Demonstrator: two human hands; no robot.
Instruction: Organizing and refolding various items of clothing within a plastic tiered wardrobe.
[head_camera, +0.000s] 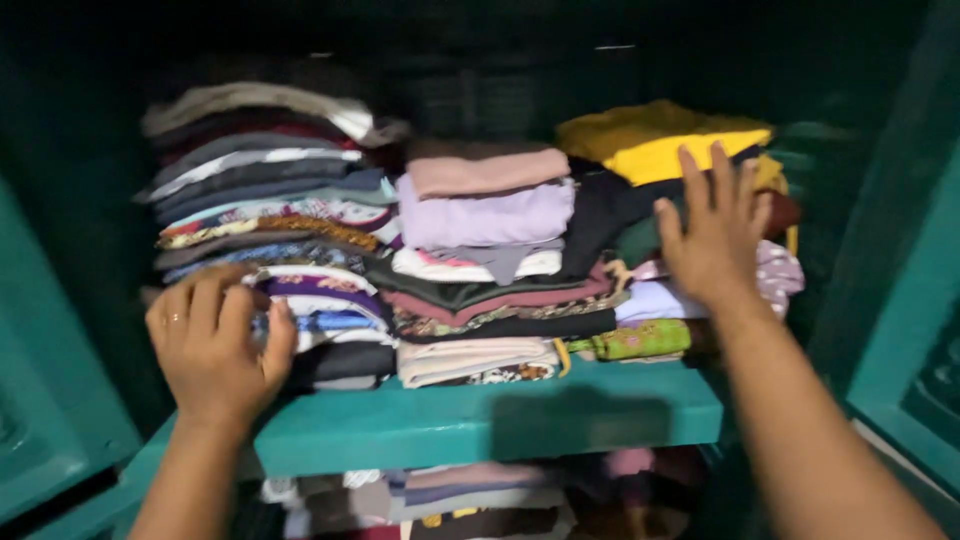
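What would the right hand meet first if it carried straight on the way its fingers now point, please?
The right hand, fingers spread and pointing up and into the cupboard, would most likely meet the folded yellow garment on top of the right-hand stack. It may already be touching the clothes below; depth is unclear through the blur.

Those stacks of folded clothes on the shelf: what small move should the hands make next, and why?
Probably press both hands in to square up the stacks. The left hand rests curled on the left stack, the right hand lies flat on the right stack, and edges jut unevenly over the teal shelf.
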